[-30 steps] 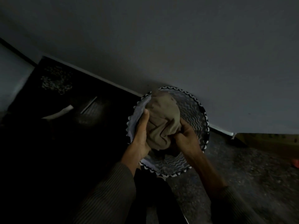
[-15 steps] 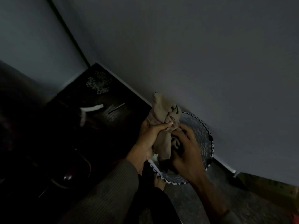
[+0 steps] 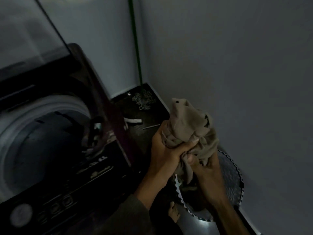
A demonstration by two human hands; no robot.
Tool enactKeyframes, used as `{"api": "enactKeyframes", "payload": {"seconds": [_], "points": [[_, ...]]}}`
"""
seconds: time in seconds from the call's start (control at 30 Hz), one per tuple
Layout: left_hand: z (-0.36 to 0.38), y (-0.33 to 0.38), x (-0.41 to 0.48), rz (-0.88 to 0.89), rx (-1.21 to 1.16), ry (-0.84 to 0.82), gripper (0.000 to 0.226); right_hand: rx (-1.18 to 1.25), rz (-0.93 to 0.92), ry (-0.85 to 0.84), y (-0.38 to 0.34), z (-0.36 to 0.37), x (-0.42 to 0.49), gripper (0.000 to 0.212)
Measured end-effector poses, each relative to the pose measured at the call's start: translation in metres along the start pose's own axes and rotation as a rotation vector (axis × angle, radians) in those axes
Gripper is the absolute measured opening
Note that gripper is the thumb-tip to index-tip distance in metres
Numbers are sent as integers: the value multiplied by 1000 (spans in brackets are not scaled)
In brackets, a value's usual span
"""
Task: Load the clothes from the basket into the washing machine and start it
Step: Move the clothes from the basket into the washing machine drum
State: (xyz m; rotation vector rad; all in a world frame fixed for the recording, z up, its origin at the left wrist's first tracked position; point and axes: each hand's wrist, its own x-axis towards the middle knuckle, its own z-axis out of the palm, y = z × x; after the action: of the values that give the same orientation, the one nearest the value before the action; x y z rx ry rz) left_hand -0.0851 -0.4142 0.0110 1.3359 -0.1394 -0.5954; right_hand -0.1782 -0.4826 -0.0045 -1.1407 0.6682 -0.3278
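Though seen only in dim light, plainly gripping a crumpled beige cloth garment (image 3: 188, 126) at centre right of the frame, lifted clear above the round basket with the black-and-white zigzag rim (image 3: 234, 180) at lower right. Left hand (image 3: 166, 153) wrapped round the middle of the bundle, fingers (image 3: 186, 146) curled tight and pressed together over the folds. Right hand (image 3: 208, 172) just below, touching the left, pinching the hanging tail of cloth, probably to gather loose ends so as not to drag or snag on the rim. Held bunched rather than spread, likely for dropping in as one lump.

Standing ready at left of the frame: dark top-loading washing machine (image 3: 105, 167), glass lid (image 3: 33, 34) raised and leaning back, pale ring of the round drum mouth (image 3: 10, 133) exposed, so nothing left to open. Cannot tell whether holding clothes inside already. Dark shapes low in the basket, possibly more clothes. Button panel (image 3: 59, 202) at lower left untouched, needed last. Judged stage: carrying across from basket to drum.
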Motion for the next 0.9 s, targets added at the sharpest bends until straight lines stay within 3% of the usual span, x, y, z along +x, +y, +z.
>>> {"api": "enactKeyframes", "payload": {"seconds": [0.1,0.27,0.37,0.57,0.67,0.73,0.9], "points": [[-41,36,-10,-5,-7,-1,70,-76,-38,-21,-19,43,0,95],[-124,99,-20,79,122,105,37,-164,-26,-153,-7,119,6,87],[-190,116,-24,64,115,230,10,-378,-104,-199,10,169,6,87],[-320,111,-14,150,377,369,33,-813,-284,-327,28,278,15,74],[-371,94,-5,-3,597,385,18,-1014,-218,-459,52,325,27,69],[-398,76,5,-126,625,450,20,-1082,-114,-540,71,348,37,71],[-433,33,42,-527,157,620,32,-1311,183,-730,123,392,76,77]]}}
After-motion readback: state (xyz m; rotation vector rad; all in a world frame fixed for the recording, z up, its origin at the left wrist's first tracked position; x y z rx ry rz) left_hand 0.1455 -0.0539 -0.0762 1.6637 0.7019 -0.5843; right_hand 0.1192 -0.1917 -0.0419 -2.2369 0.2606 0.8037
